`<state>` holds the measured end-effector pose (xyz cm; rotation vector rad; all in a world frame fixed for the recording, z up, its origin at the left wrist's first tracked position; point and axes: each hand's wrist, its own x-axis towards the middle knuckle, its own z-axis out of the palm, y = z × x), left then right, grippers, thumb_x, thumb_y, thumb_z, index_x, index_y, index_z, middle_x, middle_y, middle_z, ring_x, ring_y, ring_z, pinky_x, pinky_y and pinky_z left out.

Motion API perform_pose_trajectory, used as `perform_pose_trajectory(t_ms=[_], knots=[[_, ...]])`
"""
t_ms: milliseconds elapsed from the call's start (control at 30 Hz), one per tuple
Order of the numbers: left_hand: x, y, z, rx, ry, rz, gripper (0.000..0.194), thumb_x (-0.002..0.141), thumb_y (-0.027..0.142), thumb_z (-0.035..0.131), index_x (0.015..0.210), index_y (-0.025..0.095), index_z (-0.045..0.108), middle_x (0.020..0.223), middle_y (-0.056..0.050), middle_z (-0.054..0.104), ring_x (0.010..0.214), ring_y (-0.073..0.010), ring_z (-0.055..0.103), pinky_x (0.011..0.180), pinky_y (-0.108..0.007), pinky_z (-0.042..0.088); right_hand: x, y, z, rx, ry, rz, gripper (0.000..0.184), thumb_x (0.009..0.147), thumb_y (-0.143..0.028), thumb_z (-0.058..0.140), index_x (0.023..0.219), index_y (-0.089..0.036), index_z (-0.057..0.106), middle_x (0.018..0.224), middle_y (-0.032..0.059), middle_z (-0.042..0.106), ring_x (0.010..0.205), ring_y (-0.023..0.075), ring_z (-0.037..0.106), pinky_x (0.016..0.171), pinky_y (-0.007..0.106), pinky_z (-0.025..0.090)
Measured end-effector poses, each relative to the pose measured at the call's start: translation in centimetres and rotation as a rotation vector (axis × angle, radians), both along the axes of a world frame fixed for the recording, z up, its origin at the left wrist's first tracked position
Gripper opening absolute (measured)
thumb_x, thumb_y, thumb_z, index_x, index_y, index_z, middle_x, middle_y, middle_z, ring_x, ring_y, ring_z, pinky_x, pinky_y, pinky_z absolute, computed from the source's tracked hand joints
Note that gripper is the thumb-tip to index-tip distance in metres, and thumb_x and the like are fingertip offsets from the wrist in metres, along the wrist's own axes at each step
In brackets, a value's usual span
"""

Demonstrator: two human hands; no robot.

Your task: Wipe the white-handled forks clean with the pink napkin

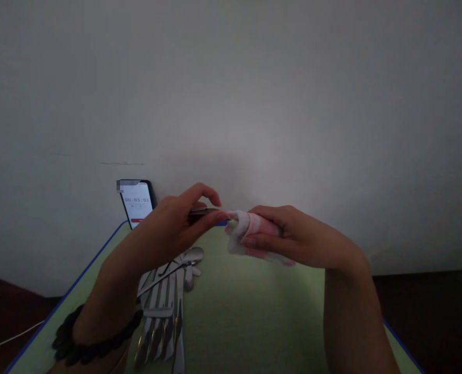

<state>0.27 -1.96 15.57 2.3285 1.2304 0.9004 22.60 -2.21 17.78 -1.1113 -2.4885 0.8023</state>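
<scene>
Reference center: the pink-and-white cloth (238,239), held above the table (254,311). Its folds surround one end of a metal utensil (200,212); the utensil's type cannot be determined. The left hand (176,221), at 9 o'clock, pinches the utensil between thumb and fingers, index finger arched clear. The right hand (293,228), at 3 o'clock, is curled closed around the cloth. Beyond the left hand at 9 o'clock, a phone (139,202) leans on the wall (234,104); its display reads 00:03:0, final digit blurred. Cutlery (163,291) lies at 8 o'clock. Bare tabletop extends toward 6 o'clock; blue edging (90,266) borders it.
</scene>
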Motion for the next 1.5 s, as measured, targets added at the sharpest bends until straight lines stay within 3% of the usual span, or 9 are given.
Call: perform_pose_trajectory(t_ms=[200, 967, 1133, 1500], knots=[[-0.1, 0.1, -0.3, -0.048, -0.017, -0.024, 0.034, 0.084, 0.049, 0.053, 0.101, 0.020, 0.049, 0.065, 0.004, 0.064, 0.052, -0.0088, 0.053, 0.048, -0.018, 0.036, 0.1, 0.1, -0.1, -0.016, -0.011, -0.014, 0.037, 0.084, -0.050, 0.051, 0.087, -0.015, 0.060, 0.065, -0.0005, 0.056, 0.056, 0.0097, 0.046, 0.050, 0.022, 0.032], [0.4, -0.2, 0.4, -0.009, 0.096, -0.026, 0.030, 0.086, 0.048, 0.050, 0.092, 0.020, 0.057, 0.064, 0.004, 0.065, 0.055, -0.0104, 0.057, 0.051, -0.018, 0.038, 0.1, 0.1, 0.2, -0.024, -0.020, -0.006, 0.036, 0.083, -0.050, 0.053, 0.085, -0.015, 0.060, 0.066, 0.0001, 0.056, 0.057, 0.0103, 0.045, 0.050, 0.022, 0.032], [0.8, -0.4, 0.8, -0.012, 0.139, -0.066, 0.020, 0.089, 0.036, 0.047, 0.099, 0.020, 0.056, 0.074, 0.001, 0.068, 0.063, -0.0125, 0.060, 0.057, -0.020, 0.041, -0.4, 0.1, 0.4, -0.040, -0.025, 0.006, 0.036, 0.084, -0.050, 0.052, 0.086, -0.015, 0.060, 0.065, -0.0006, 0.057, 0.055, 0.0096, 0.046, 0.049, 0.022, 0.031], [0.9, -0.7, 0.6, 0.016, 0.124, -0.112, 0.020, 0.093, 0.031, 0.039, 0.107, 0.021, 0.049, 0.061, 0.007, 0.054, 0.048, -0.0088, 0.045, 0.049, -0.018, 0.033, -0.3, 0.2, 0.4, -0.048, -0.009, -0.009, 0.036, 0.083, -0.050, 0.052, 0.085, -0.015, 0.060, 0.064, -0.0008, 0.056, 0.054, 0.0095, 0.046, 0.049, 0.022, 0.032]])
